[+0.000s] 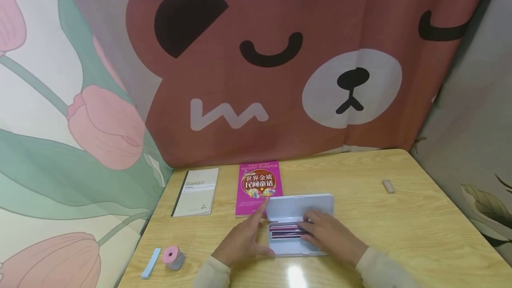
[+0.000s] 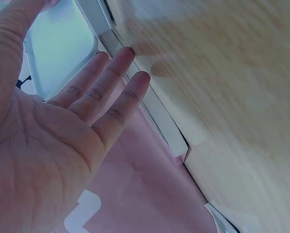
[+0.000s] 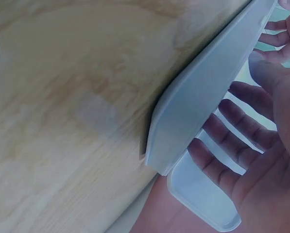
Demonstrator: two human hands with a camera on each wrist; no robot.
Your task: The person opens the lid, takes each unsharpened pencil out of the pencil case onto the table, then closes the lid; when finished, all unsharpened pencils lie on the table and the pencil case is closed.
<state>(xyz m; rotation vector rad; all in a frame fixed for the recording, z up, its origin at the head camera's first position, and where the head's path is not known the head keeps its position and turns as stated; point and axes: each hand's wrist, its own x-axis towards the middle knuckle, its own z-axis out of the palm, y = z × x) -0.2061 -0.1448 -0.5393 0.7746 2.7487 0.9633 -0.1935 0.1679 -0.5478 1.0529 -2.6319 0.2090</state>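
An opened pale blue-white pencil case (image 1: pixel 296 249) lies on the table with its lid raised at the back. Several dark red and purple pens or pencils (image 1: pixel 285 231) lie inside it. At the case's left end is my left hand (image 1: pixel 245 240), its thumb by the front left corner and its fingers extended near the lid. My right hand (image 1: pixel 330 234) reaches over the right part of the case, fingertips at the right ends of the pens. In the right wrist view, that hand's loosely bent fingers (image 3: pixel 232 136) pass over the case wall; their tips are partly hidden.
Behind the case lies a pink book (image 1: pixel 243 190), with a notebook (image 1: pixel 196 194) to its left. A pink-ended spool (image 1: pixel 174 258) and a light blue strip (image 1: pixel 151 263) are at the front left. A small grey-beige block (image 1: pixel 388 186) sits at the back right.
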